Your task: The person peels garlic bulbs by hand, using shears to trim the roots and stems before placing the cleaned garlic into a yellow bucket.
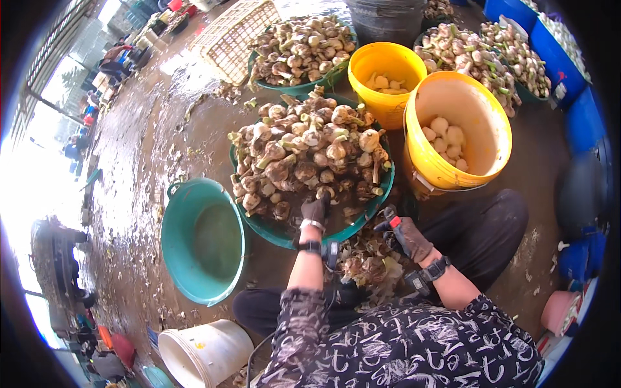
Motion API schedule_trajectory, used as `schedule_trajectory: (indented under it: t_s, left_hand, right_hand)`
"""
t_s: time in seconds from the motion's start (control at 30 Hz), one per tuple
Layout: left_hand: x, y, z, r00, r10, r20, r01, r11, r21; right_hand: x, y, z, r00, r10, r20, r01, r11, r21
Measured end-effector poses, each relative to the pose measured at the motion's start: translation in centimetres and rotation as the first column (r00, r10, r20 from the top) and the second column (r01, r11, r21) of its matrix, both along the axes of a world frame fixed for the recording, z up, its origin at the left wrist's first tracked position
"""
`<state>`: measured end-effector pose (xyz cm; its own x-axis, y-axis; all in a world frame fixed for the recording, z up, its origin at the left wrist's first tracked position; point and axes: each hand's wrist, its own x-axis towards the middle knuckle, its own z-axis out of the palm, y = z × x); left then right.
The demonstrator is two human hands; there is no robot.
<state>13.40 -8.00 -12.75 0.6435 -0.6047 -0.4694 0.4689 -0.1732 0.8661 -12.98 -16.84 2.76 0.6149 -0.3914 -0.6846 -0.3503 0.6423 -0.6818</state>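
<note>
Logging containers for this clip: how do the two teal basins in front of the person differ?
The nearer teal basin holds only murky water; the far teal basin is heaped with unpeeled, dirty garlic bulbs. The gloved left hand reaches into the heaped one; no hand is near the watery one. Both are round, teal and on the wet floor.

The left hand (315, 210) reaches into the heaped garlic (304, 155) in a green basin (369, 207). The right hand (407, 236) grips a small red-handled tool (390, 218). Two yellow buckets (459, 129) hold peeled bulbs.
</note>
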Motion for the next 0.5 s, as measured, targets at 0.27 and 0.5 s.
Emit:
schedule_trajectory:
  t_s: [0.27,0.5]
  left_hand:
    - [-11.9,6.0,14.2,0.716,-0.644,0.271,0.67,0.743,-0.003]
    - [-14.8,6.6,16.3,0.666,-0.624,0.409,0.555,0.78,0.288]
  right_hand:
    - [0.1,1.5,-2.6,0.98,0.17,-0.1,-0.191,0.945,-0.266]
    - [-0.6,3.7,-3.0,0.972,0.231,0.032,-0.169,0.794,-0.583]
